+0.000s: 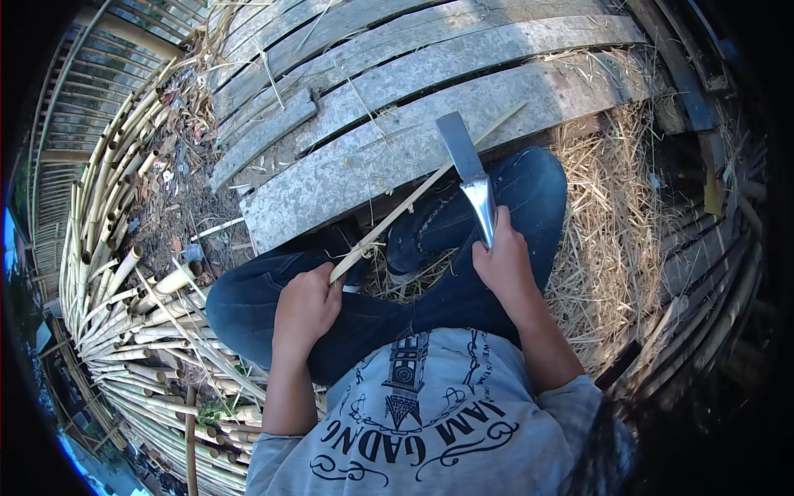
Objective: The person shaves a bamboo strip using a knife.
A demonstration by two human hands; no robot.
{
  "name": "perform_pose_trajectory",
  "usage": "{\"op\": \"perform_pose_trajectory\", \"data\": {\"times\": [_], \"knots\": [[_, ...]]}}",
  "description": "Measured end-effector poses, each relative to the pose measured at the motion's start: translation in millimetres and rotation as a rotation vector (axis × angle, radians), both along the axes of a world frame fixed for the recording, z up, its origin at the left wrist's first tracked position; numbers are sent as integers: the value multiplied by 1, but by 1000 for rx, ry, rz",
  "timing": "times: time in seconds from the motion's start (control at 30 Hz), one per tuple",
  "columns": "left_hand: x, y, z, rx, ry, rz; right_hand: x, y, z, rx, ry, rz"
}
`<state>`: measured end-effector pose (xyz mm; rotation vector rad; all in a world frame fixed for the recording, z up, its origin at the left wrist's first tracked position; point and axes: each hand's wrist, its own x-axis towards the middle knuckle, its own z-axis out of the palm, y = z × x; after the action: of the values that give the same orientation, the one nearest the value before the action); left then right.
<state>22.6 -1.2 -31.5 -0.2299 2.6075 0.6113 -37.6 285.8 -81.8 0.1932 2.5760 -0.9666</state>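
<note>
Left hand [308,301] grips a thin tan bamboo strip [413,199]; right hand [504,256] clenches a silver-handled steel blade [461,149]; apparently trimming, next needing steadiness.

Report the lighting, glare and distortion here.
Head view: glare whitens the metal neck of the bladed tool; head view: sunlight brightens the straw at right; head view: the planks look bowed, likely from wide-angle distortion, and the corners fall to black.

Left hand [309,299] curled, right hand [504,255] clenched
</note>
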Motion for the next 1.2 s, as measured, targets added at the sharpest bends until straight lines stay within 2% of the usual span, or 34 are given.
{"op": "perform_pose_trajectory", "data": {"times": [0.03,0.1,0.17,0.23,0.3,0.37,0.43,0.5,0.57,0.77,0.9,0.97,1.2], "knots": [[-1,0,-1,6,-6,5,8,-6,1,-56,11,19],[-2,1,0,24,-12,0,27,-18,19,-63,-83,215],[-4,3,3,50,-50,26,44,-26,13,-145,-125,253],[-4,5,3,54,-42,29,31,-16,16,-140,-102,232],[-2,1,4,38,-38,39,21,-8,9,-144,-81,87],[-2,0,-1,43,-21,21,20,-7,-2,-48,-13,23],[-3,-2,-1,57,-22,25,33,-19,0,-113,-22,69],[-4,0,0,78,-32,22,45,-30,13,-159,-104,263],[-5,3,5,65,-61,52,53,-32,2,-282,-90,284],[-2,-1,0,90,-30,50,35,-23,-10,-185,30,56],[-3,-2,-1,108,-35,47,47,-32,8,-215,-117,271],[-2,-2,-1,109,-30,54,46,-30,4,-209,-71,270],[-5,1,2,112,-47,67,-2,7,4,-87,60,34]]}}
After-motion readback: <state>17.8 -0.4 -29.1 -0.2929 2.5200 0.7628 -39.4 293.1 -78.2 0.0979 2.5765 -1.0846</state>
